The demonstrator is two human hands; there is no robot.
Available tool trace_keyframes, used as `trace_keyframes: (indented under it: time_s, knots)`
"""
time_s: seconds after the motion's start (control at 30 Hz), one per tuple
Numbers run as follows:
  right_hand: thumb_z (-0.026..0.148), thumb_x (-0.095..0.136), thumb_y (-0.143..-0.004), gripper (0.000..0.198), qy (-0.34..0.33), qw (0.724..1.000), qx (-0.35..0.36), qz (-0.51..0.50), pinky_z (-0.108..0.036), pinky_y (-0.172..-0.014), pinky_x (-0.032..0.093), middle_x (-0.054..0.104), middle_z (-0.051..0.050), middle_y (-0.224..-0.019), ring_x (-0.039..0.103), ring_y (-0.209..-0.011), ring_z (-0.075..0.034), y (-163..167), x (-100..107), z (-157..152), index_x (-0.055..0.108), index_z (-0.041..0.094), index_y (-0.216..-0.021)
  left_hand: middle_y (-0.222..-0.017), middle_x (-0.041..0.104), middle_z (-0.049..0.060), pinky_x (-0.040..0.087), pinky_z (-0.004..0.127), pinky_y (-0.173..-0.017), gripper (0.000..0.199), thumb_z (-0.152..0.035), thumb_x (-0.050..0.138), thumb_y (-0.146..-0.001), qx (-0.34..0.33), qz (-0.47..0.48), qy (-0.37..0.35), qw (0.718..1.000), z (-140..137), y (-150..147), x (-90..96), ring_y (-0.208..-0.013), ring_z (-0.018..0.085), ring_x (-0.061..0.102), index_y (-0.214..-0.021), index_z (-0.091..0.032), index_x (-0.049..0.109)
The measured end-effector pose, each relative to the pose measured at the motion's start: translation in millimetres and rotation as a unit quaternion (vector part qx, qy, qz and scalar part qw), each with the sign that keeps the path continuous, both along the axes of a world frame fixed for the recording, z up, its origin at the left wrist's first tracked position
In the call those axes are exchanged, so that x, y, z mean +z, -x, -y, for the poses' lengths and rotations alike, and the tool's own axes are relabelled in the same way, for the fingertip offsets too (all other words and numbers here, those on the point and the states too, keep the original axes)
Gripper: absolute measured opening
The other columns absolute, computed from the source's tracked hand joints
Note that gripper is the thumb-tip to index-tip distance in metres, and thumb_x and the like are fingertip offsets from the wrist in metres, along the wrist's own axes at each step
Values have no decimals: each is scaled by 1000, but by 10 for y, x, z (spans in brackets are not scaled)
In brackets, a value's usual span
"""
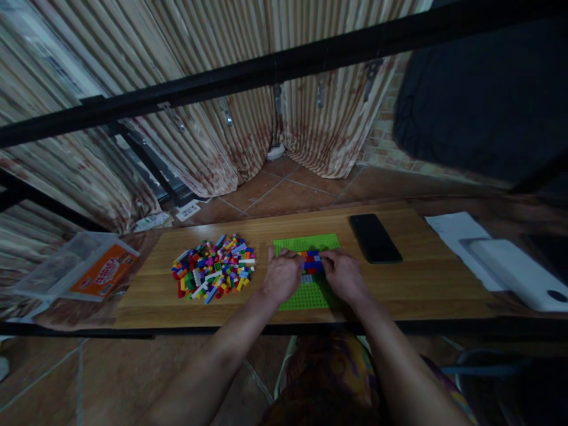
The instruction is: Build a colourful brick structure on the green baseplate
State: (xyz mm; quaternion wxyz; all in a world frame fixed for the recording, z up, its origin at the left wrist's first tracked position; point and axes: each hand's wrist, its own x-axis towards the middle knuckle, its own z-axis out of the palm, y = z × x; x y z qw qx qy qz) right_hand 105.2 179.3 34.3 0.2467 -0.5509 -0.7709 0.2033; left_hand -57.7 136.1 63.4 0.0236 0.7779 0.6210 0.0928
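Observation:
A green studded baseplate (306, 299) lies on the wooden table in front of me. Near its middle is a low block of red, blue and orange toy bricks (313, 264). My left hand (284, 275) is closed at the left side of this block, thumb and fingers against its edge. From the opposite side, my right hand (344, 273) pinches at the block's right end. Both hands cover parts of the block, so any single brick between the fingertips cannot be made out.
Left of the baseplate is a heap of loose toy bricks (215, 267) in many colours. A black phone (375, 238) lies to the right on the wooden tabletop (426, 284). Beyond the table's ends are a clear plastic box (66, 266) with an orange label and a white device (519, 269).

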Motion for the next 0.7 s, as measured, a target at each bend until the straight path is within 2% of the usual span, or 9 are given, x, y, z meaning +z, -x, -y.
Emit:
trace_keyframes:
  time_s: [0.1,0.27,0.7]
  knots:
    - [15,48,-88,27,7,1000,2,7,-31,-86,46,70,-9,-99,64,-90,-20,0,7,0,70,17,-102,-90,70,3,25,54,-105,13,-17,57,-85,4,8,0,1000,-22,17,32,-98,24,58,-87,-23,68]
    - [14,47,-89,27,20,1000,7,7,-30,-85,46,70,-10,-100,64,-90,-19,4,42,6,70,17,-102,-92,72,5,28,56,-102,16,-15,62,-79,13,13,13,1000,-76,10,85,-100,27,59,-92,-23,68]
    - [15,48,-89,26,24,1000,10,-15,-29,-87,46,70,-10,-102,65,-92,-19,14,33,5,71,17,-101,-86,72,5,27,56,-101,17,-10,59,-75,38,13,44,998,-127,-13,155,-99,28,61,-80,-23,69]
